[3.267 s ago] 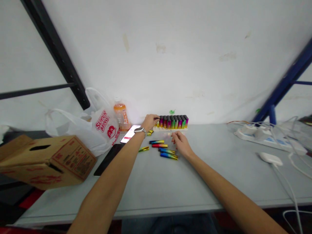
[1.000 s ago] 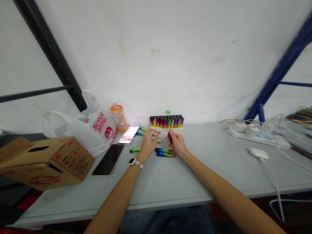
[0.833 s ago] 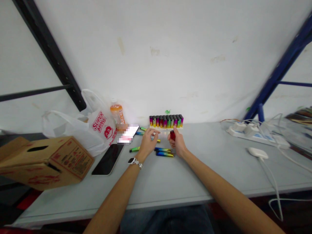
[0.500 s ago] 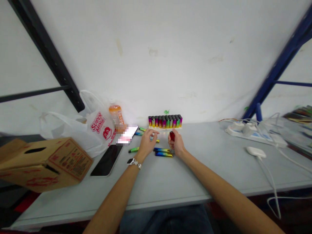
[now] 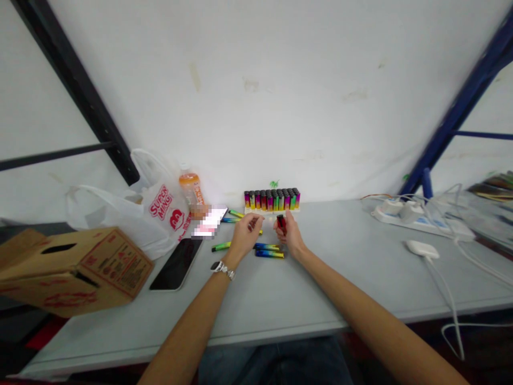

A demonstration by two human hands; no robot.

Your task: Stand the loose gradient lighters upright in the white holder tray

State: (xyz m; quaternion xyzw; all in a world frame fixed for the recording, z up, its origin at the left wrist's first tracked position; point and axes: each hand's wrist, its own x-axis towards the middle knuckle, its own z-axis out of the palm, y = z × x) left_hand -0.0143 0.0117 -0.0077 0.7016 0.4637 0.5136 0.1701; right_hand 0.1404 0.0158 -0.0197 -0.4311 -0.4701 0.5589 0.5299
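Note:
My right hand (image 5: 293, 235) is wrapped round a red lighter (image 5: 281, 222) with a dark top, held upright. My left hand (image 5: 245, 234), with a watch (image 5: 222, 268) on its wrist, is level with it to the left. Its fingers are curled together; whatever they hold, if anything, is hidden. Behind both hands, a white tray (image 5: 262, 210) holds many upright multicoloured lighters (image 5: 272, 200) with black tops. Two blue-and-yellow lighters (image 5: 269, 254) lie side by side between my forearms. A green lighter (image 5: 221, 247) lies left of my left hand, and more lie behind that hand, partly covered.
To the left are a black phone (image 5: 177, 264), a bright-screened device (image 5: 212, 220), an orange drink bottle (image 5: 191, 187), a white plastic bag (image 5: 160, 230) and a cardboard box (image 5: 80, 272). At the right lie a power strip (image 5: 425, 222) and a white charger (image 5: 422, 249) with cables.
My left hand has shifted slightly right, and its fingers have curled closer together. The red lighter in my right hand has tilted a little, its dark top now showing more.

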